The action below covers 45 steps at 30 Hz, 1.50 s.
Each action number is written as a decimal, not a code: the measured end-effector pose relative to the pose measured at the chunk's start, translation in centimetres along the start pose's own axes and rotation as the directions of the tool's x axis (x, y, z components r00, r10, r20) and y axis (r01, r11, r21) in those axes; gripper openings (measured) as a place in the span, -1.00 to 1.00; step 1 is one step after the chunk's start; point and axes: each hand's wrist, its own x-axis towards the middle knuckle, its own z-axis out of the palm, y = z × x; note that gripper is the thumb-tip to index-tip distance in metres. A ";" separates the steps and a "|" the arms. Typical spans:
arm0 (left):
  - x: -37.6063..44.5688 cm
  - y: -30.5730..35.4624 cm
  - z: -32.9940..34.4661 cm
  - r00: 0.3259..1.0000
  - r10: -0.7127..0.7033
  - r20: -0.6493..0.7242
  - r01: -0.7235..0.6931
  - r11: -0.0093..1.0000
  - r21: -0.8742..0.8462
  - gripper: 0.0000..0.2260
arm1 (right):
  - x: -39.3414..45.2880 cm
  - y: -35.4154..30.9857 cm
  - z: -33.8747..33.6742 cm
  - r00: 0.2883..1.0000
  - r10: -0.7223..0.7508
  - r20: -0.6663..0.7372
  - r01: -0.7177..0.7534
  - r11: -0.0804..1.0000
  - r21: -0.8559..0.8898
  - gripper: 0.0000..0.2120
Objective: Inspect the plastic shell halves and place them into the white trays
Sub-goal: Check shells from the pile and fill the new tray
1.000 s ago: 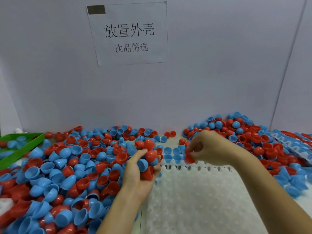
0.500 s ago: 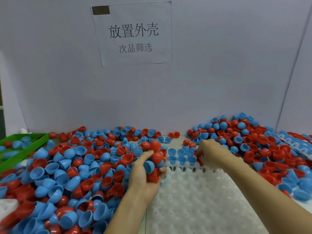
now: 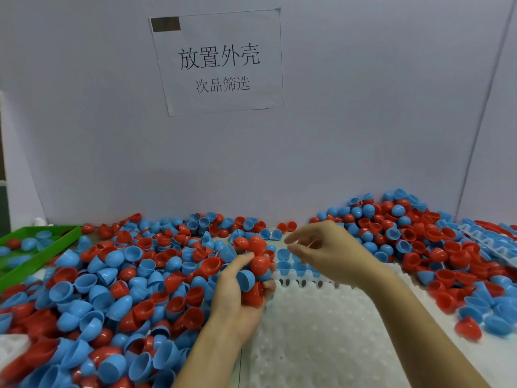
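Right now our left hand cups a clutch of red and blue plastic shell halves, fingers and thumb curled round them at the near-left corner of the white tray. Some of the handful sits dome up, some dome out; a blue half lies lowest against our palm, with red ones stacked above it. Our right hand hovers just beside and slightly beyond that handful, its fingers loosely bent toward the left and somewhat blurred; we see nothing pinched between them.

Under the right hand, a row of blue halves stands open side up in the tray's far pockets. Nearer to us the tray shows rows of rounded bumps and hollows, translucent white and faintly glossy.

Loose shells, smooth egg-shaped cups in red and blue, heap on both sides: a broad pile to the left and another to the right. A green bin at far left holds a few more. A paper sign with printed characters hangs on the grey back wall.
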 end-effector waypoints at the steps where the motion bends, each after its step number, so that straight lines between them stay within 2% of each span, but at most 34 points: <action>1: 0.0 0.0 0.0 1.000 0.005 0.017 -0.005 1.000 0.011 -0.85 | -0.4 -0.5 0.7 1.000 -0.022 0.005 0.021 0.999 0.031 -0.82; 3: 0.0 -0.1 0.0 0.999 0.005 0.050 -0.007 0.999 0.032 -0.88 | -0.9 -1.0 2.1 0.999 -0.034 -0.010 0.034 0.996 0.078 -0.85; 7: 0.0 -0.3 0.1 0.996 0.004 0.090 -0.012 0.997 0.082 -0.72 | -1.2 -0.8 3.5 0.998 0.003 -0.071 0.020 0.946 0.323 -0.87; 11: 0.0 -0.5 0.0 0.996 0.021 0.082 -0.032 0.991 0.133 -0.70 | -1.3 -0.9 3.8 0.998 0.060 0.019 -0.062 0.871 0.488 -0.87; 17: 0.1 -0.6 -0.2 0.997 0.066 0.048 -0.076 0.970 0.232 -0.78 | -1.4 -1.2 3.6 0.992 0.121 0.043 -0.126 0.848 0.515 -0.85; 19: 0.1 -0.7 -0.2 0.996 0.087 0.034 -0.093 0.960 0.263 -0.82 | -1.3 -1.1 3.3 0.983 0.159 0.093 -0.184 0.819 0.544 -0.84; 22: 0.1 -0.8 -0.2 0.995 0.094 0.028 -0.098 0.953 0.288 -0.77 | -1.3 -1.0 2.9 0.956 0.161 0.247 -0.290 0.668 0.685 -0.80; 24: 0.0 -0.7 0.0 0.996 0.088 0.035 -0.094 0.958 0.272 -0.75 | -1.3 -1.1 2.9 0.943 0.156 0.294 -0.328 0.574 0.750 -0.80; 28: -0.3 -0.5 0.3 0.996 0.087 0.018 -0.088 0.984 0.157 -0.77 | -1.1 -1.2 2.8 0.948 0.129 0.290 -0.318 0.397 0.861 -0.81; 31: -0.3 -0.4 0.2 0.997 0.082 -0.005 -0.080 0.989 0.124 -0.77 | -1.1 -1.1 2.4 0.962 0.152 0.228 -0.267 0.341 0.901 -0.78; 35: -0.3 -0.5 0.3 0.998 0.058 0.018 -0.060 0.990 0.127 -0.79 | -1.2 -1.0 2.6 0.967 0.218 0.135 -0.215 0.399 0.891 -0.67; 38: -0.2 -0.5 0.2 0.997 0.076 0.009 -0.076 0.985 0.156 -0.88 | -1.4 -1.2 2.9 0.981 0.165 0.098 -0.179 0.598 0.781 -0.68; 41: -0.2 -0.4 0.1 0.997 0.071 -0.003 -0.069 0.979 0.192 -0.87 | -1.5 -1.5 3.1 0.988 0.145 0.060 -0.150 0.768 0.623 -0.75; 45: -0.3 -0.4 0.2 0.997 0.071 -0.020 -0.065 0.977 0.204 -0.84 | -1.5 -1.5 3.4 0.992 0.123 -0.030 -0.086 0.831 0.550 -0.93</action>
